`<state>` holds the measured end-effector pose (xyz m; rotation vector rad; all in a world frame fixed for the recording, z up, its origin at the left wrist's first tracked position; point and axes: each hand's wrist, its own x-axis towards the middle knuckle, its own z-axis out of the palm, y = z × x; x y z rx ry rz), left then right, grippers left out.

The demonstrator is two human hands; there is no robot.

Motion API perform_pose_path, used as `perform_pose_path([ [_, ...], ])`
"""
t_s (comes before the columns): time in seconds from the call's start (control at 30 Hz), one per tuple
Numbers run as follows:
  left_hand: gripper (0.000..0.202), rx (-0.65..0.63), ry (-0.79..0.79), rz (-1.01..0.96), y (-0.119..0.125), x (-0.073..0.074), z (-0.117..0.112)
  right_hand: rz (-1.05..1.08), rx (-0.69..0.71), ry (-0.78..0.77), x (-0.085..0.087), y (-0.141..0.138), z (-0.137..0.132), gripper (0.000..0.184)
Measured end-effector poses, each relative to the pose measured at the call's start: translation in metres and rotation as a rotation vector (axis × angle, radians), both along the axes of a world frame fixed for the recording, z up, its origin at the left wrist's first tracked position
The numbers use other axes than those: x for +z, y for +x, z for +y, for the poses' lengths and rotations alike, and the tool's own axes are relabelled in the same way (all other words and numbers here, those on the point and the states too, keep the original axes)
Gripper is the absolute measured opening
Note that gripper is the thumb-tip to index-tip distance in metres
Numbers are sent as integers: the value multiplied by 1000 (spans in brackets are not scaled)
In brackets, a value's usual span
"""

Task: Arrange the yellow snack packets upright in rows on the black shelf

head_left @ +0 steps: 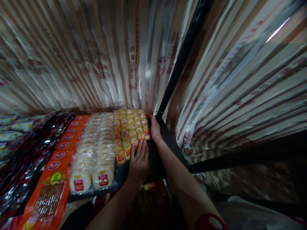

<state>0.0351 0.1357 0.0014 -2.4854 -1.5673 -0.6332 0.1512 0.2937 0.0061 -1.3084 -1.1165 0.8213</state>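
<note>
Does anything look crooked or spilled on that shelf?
Yes, a bit: the front of the yellow packets slants, its left end nearer the front edge of the black shelf than its right. The white packs beside them reach nearly to that edge. I see no spill; small damage is too blurry to tell.

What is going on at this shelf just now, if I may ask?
A person has both hands at the rows of small yellow packets at the right end of the black shelf. The left hand has its fingers on the front packets, while the right hand is upright along their right side; whether it touches them is hard to tell. Next to them, on the left, lie clear bags of pale crackers, then orange packs.
</note>
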Motion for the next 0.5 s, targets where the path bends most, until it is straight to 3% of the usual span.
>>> perform_pose_path([
  [0.2, 46, -27, 20, -27, -2, -1, -1, 106, -237, 119, 13, -3, -52, 55],
  [0.37, 38, -125, 65, -69, -5, 3, -3, 142, -274, 116, 28, -15, -135, 46],
  [0.5, 31, -221, 61, -127, -5, 23, -13, 155, -249, 79, 27, -26, -203, 41],
])
